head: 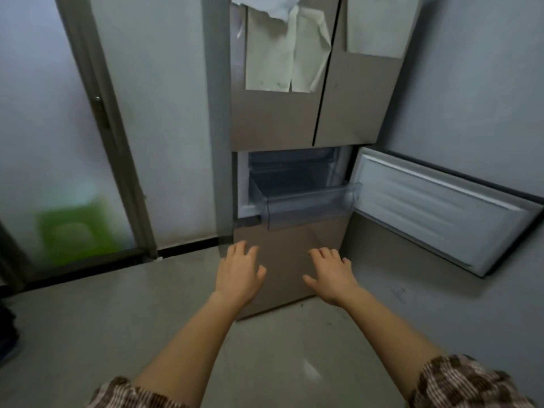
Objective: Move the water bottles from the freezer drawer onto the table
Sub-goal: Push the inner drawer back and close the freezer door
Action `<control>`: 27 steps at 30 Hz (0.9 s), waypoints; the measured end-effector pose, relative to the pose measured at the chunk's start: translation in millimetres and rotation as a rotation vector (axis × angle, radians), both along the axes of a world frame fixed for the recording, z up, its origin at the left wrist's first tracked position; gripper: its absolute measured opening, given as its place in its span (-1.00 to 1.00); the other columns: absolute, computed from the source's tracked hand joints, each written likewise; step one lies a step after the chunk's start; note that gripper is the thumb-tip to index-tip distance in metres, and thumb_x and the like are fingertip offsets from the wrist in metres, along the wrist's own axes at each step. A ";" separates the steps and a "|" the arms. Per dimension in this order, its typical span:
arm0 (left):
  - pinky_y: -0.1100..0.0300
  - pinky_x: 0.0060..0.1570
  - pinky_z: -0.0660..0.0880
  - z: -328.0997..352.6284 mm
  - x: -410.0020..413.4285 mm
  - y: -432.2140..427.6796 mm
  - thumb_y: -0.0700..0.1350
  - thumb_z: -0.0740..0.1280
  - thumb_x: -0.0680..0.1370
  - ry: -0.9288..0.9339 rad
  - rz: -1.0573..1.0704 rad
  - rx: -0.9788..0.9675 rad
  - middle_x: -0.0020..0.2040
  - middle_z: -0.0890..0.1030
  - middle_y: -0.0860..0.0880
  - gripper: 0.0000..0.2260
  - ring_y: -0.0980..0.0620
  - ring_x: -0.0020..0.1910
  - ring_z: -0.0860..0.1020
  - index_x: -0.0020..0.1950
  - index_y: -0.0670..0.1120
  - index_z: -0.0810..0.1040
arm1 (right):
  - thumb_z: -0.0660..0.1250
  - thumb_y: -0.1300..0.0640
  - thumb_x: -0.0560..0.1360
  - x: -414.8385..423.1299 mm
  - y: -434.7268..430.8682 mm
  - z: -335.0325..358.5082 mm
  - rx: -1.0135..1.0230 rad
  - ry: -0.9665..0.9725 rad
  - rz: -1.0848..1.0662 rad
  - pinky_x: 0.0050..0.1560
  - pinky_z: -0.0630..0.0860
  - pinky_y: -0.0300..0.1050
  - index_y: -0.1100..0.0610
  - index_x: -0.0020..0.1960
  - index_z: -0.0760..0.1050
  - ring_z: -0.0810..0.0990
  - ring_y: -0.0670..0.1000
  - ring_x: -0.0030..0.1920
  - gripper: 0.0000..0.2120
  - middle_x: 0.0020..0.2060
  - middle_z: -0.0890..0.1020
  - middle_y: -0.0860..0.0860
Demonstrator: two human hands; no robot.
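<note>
A clear plastic freezer drawer (pixel 306 206) sticks out of the open middle compartment of a bronze fridge (pixel 273 119). I see no water bottles inside the drawer from here. My left hand (pixel 239 272) and my right hand (pixel 331 275) reach forward side by side below the drawer, fingers spread and relaxed, in front of the fridge's closed lower door (pixel 291 240). Both hands hold nothing. No table is in view.
The compartment's door (pixel 441 210) hangs swung out to the right, its white inner liner facing me. Pale sheets (pixel 285 51) cover the upper fridge doors. A frosted sliding door (pixel 73 128) with a green shape (pixel 73 231) behind it stands at left. Grey floor (pixel 279 348) lies below.
</note>
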State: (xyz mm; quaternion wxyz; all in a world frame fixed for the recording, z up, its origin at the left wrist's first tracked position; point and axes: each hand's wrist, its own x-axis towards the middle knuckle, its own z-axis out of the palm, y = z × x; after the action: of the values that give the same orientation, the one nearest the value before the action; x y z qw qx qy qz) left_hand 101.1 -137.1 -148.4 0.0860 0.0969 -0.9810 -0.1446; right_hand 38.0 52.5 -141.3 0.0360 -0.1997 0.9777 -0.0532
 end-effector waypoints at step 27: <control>0.16 -0.31 0.50 -66.1 -447.8 6.3 -0.15 0.65 0.15 0.026 -0.091 -0.370 -0.11 0.63 -0.07 -0.46 -0.11 -0.20 0.60 0.12 -0.05 0.67 | 0.16 -0.01 0.61 -501.3 29.6 -72.1 -0.054 0.029 0.010 -0.13 0.52 -0.03 0.15 0.30 0.27 0.49 0.14 0.07 -0.65 0.27 0.28 0.18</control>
State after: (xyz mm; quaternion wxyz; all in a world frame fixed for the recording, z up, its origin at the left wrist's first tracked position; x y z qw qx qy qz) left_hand -346.7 -130.7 -214.5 0.1084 0.0332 -0.9930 0.0334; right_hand -463.3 82.1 -213.4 0.0164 -0.2063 0.9753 -0.0767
